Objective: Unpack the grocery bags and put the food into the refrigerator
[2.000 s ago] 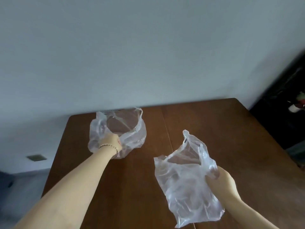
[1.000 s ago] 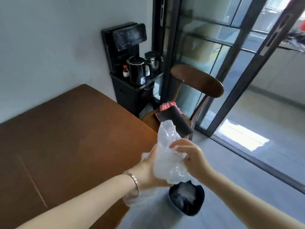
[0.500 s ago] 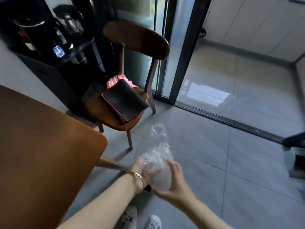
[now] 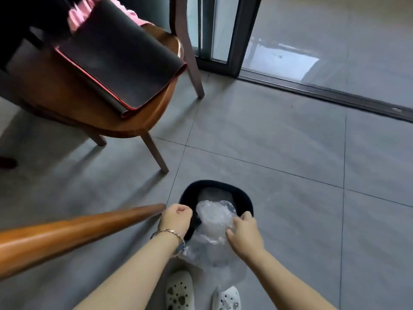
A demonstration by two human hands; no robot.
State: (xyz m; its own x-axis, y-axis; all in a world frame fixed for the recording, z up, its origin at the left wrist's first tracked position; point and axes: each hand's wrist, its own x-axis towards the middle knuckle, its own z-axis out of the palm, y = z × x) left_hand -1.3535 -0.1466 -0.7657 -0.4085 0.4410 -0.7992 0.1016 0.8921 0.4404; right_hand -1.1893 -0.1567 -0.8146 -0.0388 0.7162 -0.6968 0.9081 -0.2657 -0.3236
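Observation:
The crumpled clear plastic bags (image 4: 214, 222) sit as one wad in the mouth of a small black bin (image 4: 243, 198) on the floor. My right hand (image 4: 243, 233) grips the wad from the right, fingers curled over it. At the bin's left rim, my left hand (image 4: 176, 218) is curled into a fist. A loose tail of the plastic runs under its wrist, and it seems to hold that tail. No food and no refrigerator are in view.
A wooden chair (image 4: 125, 121) with a folded black mat (image 4: 120, 54) on its seat stands at the upper left. A wooden table leg (image 4: 73, 231) slants in from the left. A sliding glass door track (image 4: 324, 95) crosses the grey tiled floor. My white clogs (image 4: 178, 291) are below.
I have turned from the table and looked down at the floor. Both hands have brought the balled-up bags down into the black bin.

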